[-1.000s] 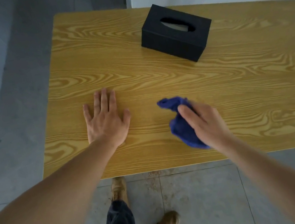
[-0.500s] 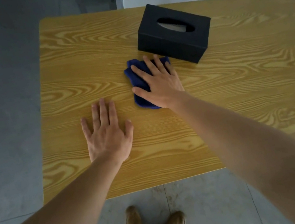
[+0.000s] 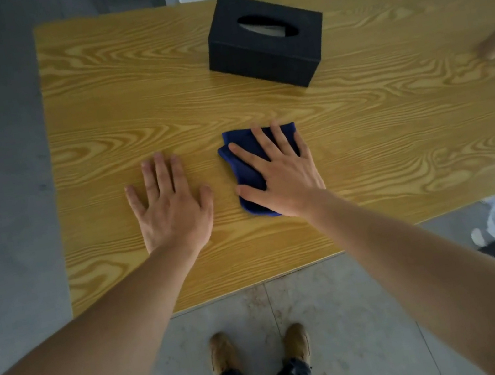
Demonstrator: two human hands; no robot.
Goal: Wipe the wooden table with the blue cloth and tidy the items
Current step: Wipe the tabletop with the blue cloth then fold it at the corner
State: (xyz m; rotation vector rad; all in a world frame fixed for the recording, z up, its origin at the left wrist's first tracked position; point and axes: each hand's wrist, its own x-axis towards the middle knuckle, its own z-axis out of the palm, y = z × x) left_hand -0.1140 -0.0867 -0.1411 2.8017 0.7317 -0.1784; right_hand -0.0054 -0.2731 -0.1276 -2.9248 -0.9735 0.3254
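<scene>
**Cloth pulled back from the tissue box**

I see the blue cloth [image 3: 244, 168] has slid back toward me from beside the black tissue box [image 3: 263, 42], which now sits well beyond it. My right hand [image 3: 277, 175] presses flat on the cloth, fingers spread, nothing grasped. Just left of it, my left hand [image 3: 170, 207] lies flat and empty on the wooden table [image 3: 394, 128].

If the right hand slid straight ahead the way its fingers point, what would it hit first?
Probably the black tissue box: the right hand, flat on the blue cloth, points slightly left of it, so it might only graze the near corner.
</scene>
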